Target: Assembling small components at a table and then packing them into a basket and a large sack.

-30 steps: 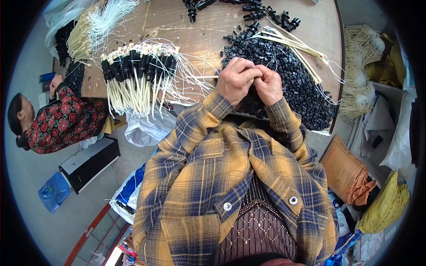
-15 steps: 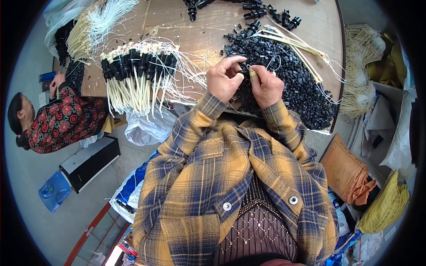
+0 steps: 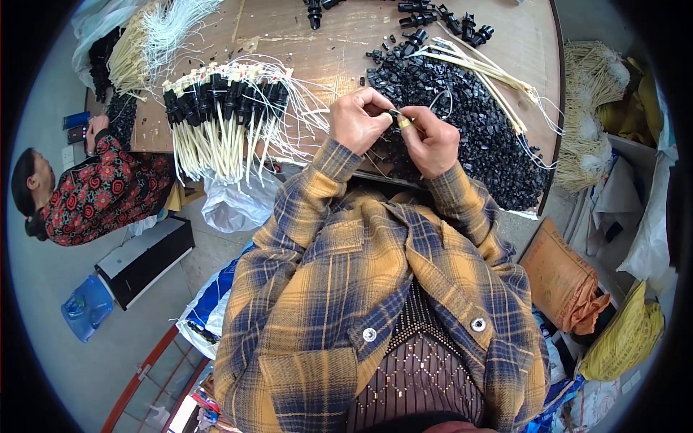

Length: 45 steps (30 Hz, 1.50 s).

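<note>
Assembly by hand over a heap of small parts. The white wire [image 3: 450,101], thin, smooth and pale, rises in a narrow loop above the right hand [image 3: 433,141], whose thumb and forefinger pinch it; the left hand [image 3: 354,119] closes its fingertips on a small dark piece [image 3: 393,113], its exact form too small to make out. Both lie over the left part of the black heap [image 3: 476,133], composed of glossy, angular bits, at the near side of the bench [image 3: 317,54]. The heap reaches close to the near and right edges, with cream tubes [image 3: 469,63] across its far right portion. Left of the hands, brown wood shows between heap and tube bundle [image 3: 216,108], crossed by loose wire ends; the bundle's tubes overhang the near edge.
</note>
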Available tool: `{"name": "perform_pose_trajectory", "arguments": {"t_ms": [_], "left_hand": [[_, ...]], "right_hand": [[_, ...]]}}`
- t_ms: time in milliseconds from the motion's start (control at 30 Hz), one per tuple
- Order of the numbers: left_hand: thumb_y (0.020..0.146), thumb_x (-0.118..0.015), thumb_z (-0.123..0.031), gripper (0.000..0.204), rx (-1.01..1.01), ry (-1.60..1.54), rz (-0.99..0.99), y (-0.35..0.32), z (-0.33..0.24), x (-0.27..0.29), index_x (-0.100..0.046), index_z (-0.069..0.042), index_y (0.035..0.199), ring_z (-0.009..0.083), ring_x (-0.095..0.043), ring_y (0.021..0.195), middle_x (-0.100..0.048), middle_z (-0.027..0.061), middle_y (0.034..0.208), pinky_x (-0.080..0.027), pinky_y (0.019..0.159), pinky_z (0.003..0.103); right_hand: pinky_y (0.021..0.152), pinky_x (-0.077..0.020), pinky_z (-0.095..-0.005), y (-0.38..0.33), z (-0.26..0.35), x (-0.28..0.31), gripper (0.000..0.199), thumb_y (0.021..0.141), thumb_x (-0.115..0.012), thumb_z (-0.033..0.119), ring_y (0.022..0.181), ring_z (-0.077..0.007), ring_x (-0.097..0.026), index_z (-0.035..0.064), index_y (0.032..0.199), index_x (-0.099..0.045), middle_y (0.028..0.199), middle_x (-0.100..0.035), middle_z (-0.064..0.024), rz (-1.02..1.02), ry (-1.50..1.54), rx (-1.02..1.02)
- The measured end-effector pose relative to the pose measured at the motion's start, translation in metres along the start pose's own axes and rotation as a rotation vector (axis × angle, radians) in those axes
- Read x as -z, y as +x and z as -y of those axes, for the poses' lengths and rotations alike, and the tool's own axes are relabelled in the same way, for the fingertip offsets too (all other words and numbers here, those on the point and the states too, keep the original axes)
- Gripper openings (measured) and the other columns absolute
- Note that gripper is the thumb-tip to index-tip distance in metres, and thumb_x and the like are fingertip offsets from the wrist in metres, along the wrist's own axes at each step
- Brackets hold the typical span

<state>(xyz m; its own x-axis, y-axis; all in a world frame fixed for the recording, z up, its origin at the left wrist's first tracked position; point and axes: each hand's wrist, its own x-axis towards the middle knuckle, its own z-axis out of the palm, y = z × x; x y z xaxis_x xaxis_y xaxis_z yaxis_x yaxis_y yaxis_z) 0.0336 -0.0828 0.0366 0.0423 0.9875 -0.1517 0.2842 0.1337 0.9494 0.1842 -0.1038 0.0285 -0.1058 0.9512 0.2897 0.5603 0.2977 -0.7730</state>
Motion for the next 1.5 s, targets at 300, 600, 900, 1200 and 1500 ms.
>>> {"name": "perform_pose_trajectory", "arguments": {"t_ms": [300, 600, 900, 1200, 1500], "left_hand": [[0.061, -0.06, -0.007, 0.017, -0.44, 0.326, 0.122, -0.002, 0.004, -0.002, -0.065, -0.005, 0.077, 0.0152, -0.052, 0.054, -0.062, 0.0035, 0.069, -0.045, 0.052, 0.025], [0.064, -0.059, -0.008, 0.016, -0.37, 0.549, 0.072, -0.006, 0.004, 0.013, -0.064, -0.009, 0.08, 0.0157, -0.05, 0.047, -0.063, 0.004, 0.071, -0.043, 0.044, 0.027], [0.07, -0.056, -0.01, 0.005, -0.504, 0.877, -0.054, -0.024, -0.013, 0.014, -0.06, -0.014, 0.072, 0.0136, -0.045, 0.044, -0.059, -0.0005, 0.063, -0.04, 0.041, 0.03], [0.06, -0.064, -0.018, 0.013, -0.548, 1.26, -0.828, -0.025, -0.005, 0.132, -0.06, -0.02, 0.073, 0.0177, -0.049, 0.093, -0.061, -0.0052, 0.091, -0.025, 0.093, 0.049], [0.06, -0.062, -0.022, 0.037, -0.204, 1.409, -1.061, -0.012, 0.007, 0.157, -0.062, -0.023, 0.097, 0.0157, -0.044, 0.105, -0.059, -0.0069, 0.106, -0.024, 0.095, 0.05]], "right_hand": [[0.044, -0.0356, -0.0167, 0.01, -0.01, 0.026, 0.017, 0.076, -0.062, 0.001, 0.047, -0.0053, -0.044, 0.0024, 0.093, -0.065, 0.064, -0.059, -0.0003, 0.191, 1.316, -0.618], [0.044, -0.0344, -0.0171, 0.005, -0.008, 0.023, 0.025, 0.076, -0.066, 0.005, 0.047, -0.0056, -0.042, 0.0039, 0.101, -0.064, 0.061, -0.056, 0.0013, 0.319, 0.049, 0.011], [0.044, -0.0364, -0.0193, 0.009, 0.0, 0.009, 0.021, 0.072, -0.07, 0.007, 0.051, -0.0082, -0.046, 0.0073, 0.093, -0.067, 0.068, -0.059, -0.0001, 0.351, 0.203, -0.195], [0.055, -0.0471, -0.0204, 0.031, 0.017, 0.046, 0.011, 0.075, -0.066, 0.007, 0.062, -0.0112, -0.056, 0.0061, 0.087, -0.066, 0.092, -0.066, -0.0082, -0.218, 0.127, 0.119], [0.051, -0.0421, -0.0232, -0.01, 0.042, 0.006, 0.016, 0.072, -0.066, 0.007, 0.058, -0.0141, -0.053, 0.0053, 0.087, -0.065, 0.089, -0.062, -0.0046, 0.331, -0.035, 0.409]]}}
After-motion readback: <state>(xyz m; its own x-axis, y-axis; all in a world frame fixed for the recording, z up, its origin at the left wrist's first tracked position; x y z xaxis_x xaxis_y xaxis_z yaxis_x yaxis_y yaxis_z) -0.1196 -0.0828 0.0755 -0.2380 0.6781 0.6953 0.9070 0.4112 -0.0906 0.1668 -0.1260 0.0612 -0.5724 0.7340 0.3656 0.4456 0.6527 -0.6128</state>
